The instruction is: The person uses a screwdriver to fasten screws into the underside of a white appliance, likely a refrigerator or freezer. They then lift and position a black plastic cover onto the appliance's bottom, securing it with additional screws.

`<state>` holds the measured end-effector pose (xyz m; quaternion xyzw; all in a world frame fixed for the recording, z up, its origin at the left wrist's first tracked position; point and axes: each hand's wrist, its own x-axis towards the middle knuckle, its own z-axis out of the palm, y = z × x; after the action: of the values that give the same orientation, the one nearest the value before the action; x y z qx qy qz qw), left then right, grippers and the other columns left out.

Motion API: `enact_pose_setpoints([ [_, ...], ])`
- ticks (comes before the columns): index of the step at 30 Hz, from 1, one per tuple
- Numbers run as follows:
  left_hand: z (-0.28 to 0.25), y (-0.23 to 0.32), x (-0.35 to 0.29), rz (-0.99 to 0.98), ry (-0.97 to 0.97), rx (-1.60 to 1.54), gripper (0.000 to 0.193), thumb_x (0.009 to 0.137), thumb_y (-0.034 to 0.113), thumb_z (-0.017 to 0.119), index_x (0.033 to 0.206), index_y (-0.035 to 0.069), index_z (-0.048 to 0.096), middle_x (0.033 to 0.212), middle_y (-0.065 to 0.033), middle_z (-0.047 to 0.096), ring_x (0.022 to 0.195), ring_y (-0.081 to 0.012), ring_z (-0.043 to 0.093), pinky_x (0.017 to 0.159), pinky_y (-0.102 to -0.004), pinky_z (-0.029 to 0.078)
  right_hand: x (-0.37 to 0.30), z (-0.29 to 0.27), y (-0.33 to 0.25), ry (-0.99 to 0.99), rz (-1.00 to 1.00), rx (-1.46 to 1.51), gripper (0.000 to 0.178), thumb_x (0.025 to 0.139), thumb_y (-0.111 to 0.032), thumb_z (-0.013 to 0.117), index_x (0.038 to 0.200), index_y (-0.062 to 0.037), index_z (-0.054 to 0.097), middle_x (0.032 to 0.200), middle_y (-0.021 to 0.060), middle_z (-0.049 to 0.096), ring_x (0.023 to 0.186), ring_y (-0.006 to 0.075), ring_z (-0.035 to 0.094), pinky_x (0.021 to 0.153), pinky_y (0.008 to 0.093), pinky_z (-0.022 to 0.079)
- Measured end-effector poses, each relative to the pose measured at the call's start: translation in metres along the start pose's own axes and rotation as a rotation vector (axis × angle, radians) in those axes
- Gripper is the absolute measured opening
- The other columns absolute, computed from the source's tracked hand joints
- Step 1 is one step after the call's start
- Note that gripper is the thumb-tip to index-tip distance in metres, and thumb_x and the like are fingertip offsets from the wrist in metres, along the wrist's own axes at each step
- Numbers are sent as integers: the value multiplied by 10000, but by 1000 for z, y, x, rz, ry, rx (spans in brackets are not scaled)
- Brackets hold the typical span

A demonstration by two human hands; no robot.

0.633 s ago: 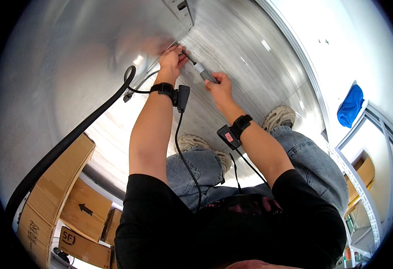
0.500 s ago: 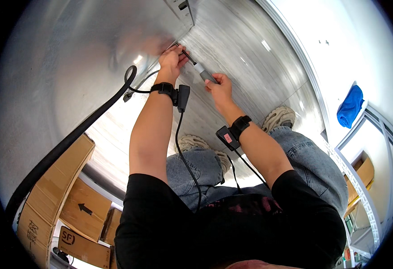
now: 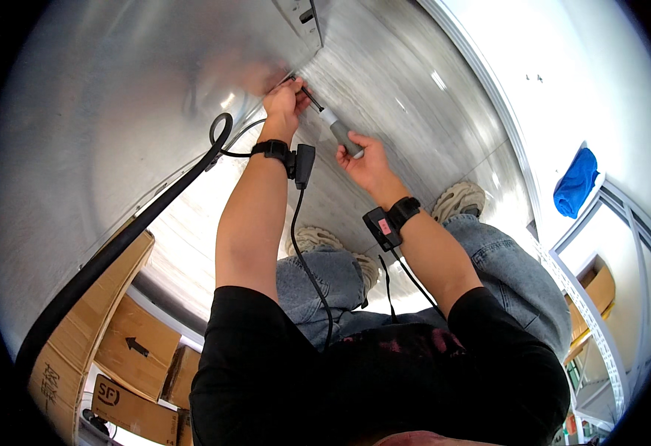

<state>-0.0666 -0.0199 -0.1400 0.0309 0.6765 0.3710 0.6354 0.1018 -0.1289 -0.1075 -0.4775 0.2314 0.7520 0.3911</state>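
My right hand (image 3: 370, 165) is closed round the handle of a grey screwdriver-like tool (image 3: 344, 134), which has a pale collar and a long, thin black shaft. The shaft slants up and left to the lower edge of a large shiny metal panel (image 3: 154, 82). There my left hand (image 3: 284, 99) is closed at the shaft's far end, beside the panel. Its fingertips partly hide the tip, so what the tip meets cannot be made out.
A thick black cable (image 3: 117, 256) loops beside my left wrist. Cardboard boxes (image 3: 136, 349) stand at lower left. At right are a white wall (image 3: 519, 44), a blue cloth-like item (image 3: 577, 182) and a metal rack (image 3: 589, 312). My shoes (image 3: 459, 201) rest on the grey floor (image 3: 392, 82).
My right hand has shifted slightly down along the handle, showing more of it and its rounded end. The tool has tilted a little steeper. My left hand has stayed nearly in place.
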Motion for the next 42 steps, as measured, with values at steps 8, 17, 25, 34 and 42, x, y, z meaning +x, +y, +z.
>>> enact_pose_setpoints([
  [8, -6, 0, -2, -6, -69, -22, 79, 902, 164, 558, 933, 93, 576, 848, -12, 635, 759, -146, 621, 634, -270, 492, -7, -2, -1, -53, 9, -94, 279, 902, -218, 569, 1064, -5, 489, 887, 120, 577, 721, 197, 569, 620, 306, 510],
  [17, -2, 3, -5, -4, -40, 11, 94, 912, 161, 539, 941, 81, 580, 872, -23, 642, 753, -155, 625, 636, -274, 505, -8, 7, 7, 70, -235, -284, 315, 842, -63, 616, 1096, -1, 439, 925, 135, 548, 727, 206, 556, 644, 337, 505],
  [25, 1, 2, -9, 30, -55, 40, 103, 922, 145, 518, 951, 67, 579, 878, -47, 641, 788, -173, 637, 661, -287, 522, -2, -2, 14, 220, -711, -1238, 351, 856, -118, 605, 1112, 24, 411, 1003, 179, 513, 801, 281, 572, 691, 383, 471],
  [34, 4, 6, -15, 26, -59, 120, 85, 920, 96, 510, 949, 35, 561, 839, -66, 632, 677, -184, 651, 550, -285, 548, -33, 28, 3, 197, -923, -1989, 333, 821, -134, 608, 1063, 7, 427, 1043, 201, 496, 845, 392, 585, 689, 454, 504],
  [42, 7, -1, -10, 111, -50, 199, 90, 930, 99, 496, 964, 35, 548, 851, -65, 626, 693, -189, 648, 570, -290, 546, -8, 25, -7, 137, -996, -2261, 265, 793, -123, 605, 984, 5, 472, 1015, 160, 504, 913, 318, 586, 672, 399, 538],
])
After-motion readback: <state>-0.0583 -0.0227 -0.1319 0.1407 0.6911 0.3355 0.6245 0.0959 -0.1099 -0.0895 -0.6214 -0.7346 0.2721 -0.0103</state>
